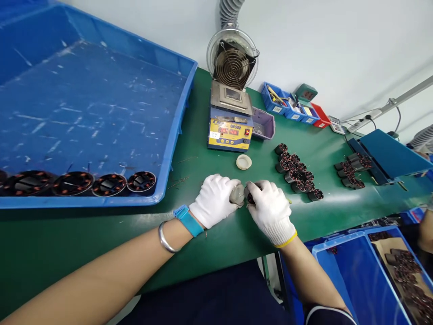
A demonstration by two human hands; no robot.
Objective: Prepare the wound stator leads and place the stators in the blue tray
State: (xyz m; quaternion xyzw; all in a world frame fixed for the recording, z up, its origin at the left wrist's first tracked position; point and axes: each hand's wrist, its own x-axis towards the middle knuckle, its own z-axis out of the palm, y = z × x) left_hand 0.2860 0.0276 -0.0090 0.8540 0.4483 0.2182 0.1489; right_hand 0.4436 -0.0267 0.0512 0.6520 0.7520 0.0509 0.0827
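My left hand [216,198], in a white knit glove with a blue wrist strap above it, is closed round a grey, rounded piece [237,195]. My right hand [270,205], gloved in white with a yellow cuff, grips a dark cylindrical motor stator [249,195]; the fingers cover most of it. Both pieces are close together over the green bench, and I cannot tell whether they touch. Just beyond my hands lies a small whitish round dish [243,162]. A group of similar black stators with copper windings [293,166] stands to the right of my right hand.
A large blue tray [174,131] with stators along its near edge fills the left. Behind my hands stands a yellow-fronted solder pot [230,135] under a fume fan [232,67]. A purple bin [270,126], small parts bins [294,108] and more stators [352,170] stand rightward.
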